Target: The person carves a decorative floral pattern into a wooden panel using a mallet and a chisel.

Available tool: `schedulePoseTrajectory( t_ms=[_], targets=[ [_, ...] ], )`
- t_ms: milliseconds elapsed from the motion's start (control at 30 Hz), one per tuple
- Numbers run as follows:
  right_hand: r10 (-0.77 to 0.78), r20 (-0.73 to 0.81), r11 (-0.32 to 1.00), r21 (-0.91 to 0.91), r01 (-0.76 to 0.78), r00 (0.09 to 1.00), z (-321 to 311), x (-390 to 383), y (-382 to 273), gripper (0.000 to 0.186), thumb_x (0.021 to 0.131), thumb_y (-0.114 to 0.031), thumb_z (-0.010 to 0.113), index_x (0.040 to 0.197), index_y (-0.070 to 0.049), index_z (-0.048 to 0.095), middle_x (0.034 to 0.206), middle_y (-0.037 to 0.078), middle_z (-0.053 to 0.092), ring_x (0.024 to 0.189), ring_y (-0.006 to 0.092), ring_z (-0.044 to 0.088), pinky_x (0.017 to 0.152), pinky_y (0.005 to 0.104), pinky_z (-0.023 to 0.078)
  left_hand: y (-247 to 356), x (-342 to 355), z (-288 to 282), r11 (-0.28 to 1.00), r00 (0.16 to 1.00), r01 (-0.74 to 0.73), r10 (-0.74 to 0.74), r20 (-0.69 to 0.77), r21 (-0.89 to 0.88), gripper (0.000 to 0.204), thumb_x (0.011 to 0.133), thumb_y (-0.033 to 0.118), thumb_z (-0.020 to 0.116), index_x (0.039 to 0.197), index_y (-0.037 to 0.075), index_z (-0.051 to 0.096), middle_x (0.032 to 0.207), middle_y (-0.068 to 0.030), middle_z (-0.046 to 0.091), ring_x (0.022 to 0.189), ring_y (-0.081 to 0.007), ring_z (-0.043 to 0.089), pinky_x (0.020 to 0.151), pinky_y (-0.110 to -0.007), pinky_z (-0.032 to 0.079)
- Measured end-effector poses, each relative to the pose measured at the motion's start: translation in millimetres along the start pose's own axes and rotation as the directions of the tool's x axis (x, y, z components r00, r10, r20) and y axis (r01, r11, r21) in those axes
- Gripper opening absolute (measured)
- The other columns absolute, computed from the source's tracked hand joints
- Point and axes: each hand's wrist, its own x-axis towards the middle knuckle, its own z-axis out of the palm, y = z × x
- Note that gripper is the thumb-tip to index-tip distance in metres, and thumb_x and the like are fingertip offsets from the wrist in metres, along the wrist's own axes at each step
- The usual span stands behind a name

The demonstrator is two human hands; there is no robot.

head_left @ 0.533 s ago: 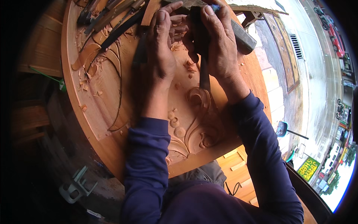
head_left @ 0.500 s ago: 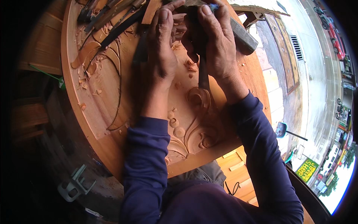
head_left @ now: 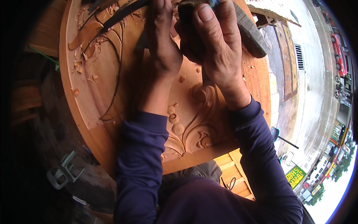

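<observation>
My right hand (head_left: 220, 48) is closed round a dark-handled carving gouge (head_left: 207, 77). Its blade slants down onto the carved wooden panel (head_left: 175, 164), beside a raised scroll (head_left: 201, 93). Much of the handle is hidden by the fingers. Close on the left, my left hand (head_left: 164, 44) is raised with its thumb stretched upward. Its fingertips run past the top edge or lie behind the palm, and nothing shows gripped in it. Leaf curls and small round bosses (head_left: 178, 129) stand in relief between my forearms.
A grey wooden block (head_left: 251, 31) lies beyond my right hand at the panel's edge. Dark tools (head_left: 125, 13) and curled shavings (head_left: 80, 65) lie at the upper left. A pale plastic chair (head_left: 61, 175) stands on the floor at lower left. A street with vehicles runs along the right.
Both hands sit slightly higher in the picture, so the left fingertips are cut off more. The view has shifted a little; the right hand still grips the gouge.
</observation>
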Motion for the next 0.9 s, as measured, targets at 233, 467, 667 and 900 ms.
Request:
schedulePoseTrajectory(
  t_ms=[233,467,667,900],
  targets=[
    [0.064,-0.044,0.998,0.01,-0.063,0.997,3.1,7.9,23.0,0.027,0.11,-0.014,0.052,0.136,-0.007,0.052,0.11,0.0,0.059,0.094,0.0051,0.056,0.08,0.0195,0.047,-13.7,9.6,-20.3,0.83,0.908,-0.419,0.379,0.179,0.369,0.053,0.113,0.037,0.028,0.132,-0.003,0.057,0.12,-0.0138,0.064,0.113,-0.0229,0.06,0.101,-0.033,0.045],
    [0.039,-0.089,0.998,-0.042,-0.043,0.995,-2.7,10.2,27.1,0.023,0.11,-0.014,0.052,0.132,-0.005,0.055,0.116,0.002,0.061,0.104,0.0083,0.058,0.091,0.0227,0.05,-14.6,8.3,-18.0,0.875,0.954,-0.298,0.258,0.152,0.381,0.044,0.113,0.032,0.03,0.114,0.002,0.063,0.11,-0.0114,0.064,0.104,-0.0206,0.061,0.093,-0.033,0.048],
    [0.095,-0.173,0.995,-0.023,-0.1,0.98,-7.1,7.8,33.6,0.02,0.11,-0.014,0.052,0.127,-0.005,0.057,0.115,0.003,0.062,0.106,0.0089,0.059,0.093,0.0233,0.049,-35.5,14.7,-19.0,0.875,0.951,-0.31,0.292,0.105,0.371,0.042,0.113,0.032,0.035,0.109,0.002,0.064,0.102,-0.012,0.066,0.098,-0.0234,0.064,0.088,-0.035,0.05],
    [0.034,-0.3,0.737,-0.637,-0.226,0.953,-28.1,-13.0,18.2,0.028,0.109,-0.017,0.048,0.125,-0.002,0.066,0.13,0.003,0.064,0.128,0.0136,0.055,0.112,0.0235,0.034,-36.4,9.2,-15.6,0.791,0.994,-0.097,0.043,0.103,0.603,0.034,0.111,0.032,0.037,0.105,0.006,0.059,0.093,-0.0177,0.067,0.092,-0.0351,0.068,0.077,-0.042,0.051]
  ],
)
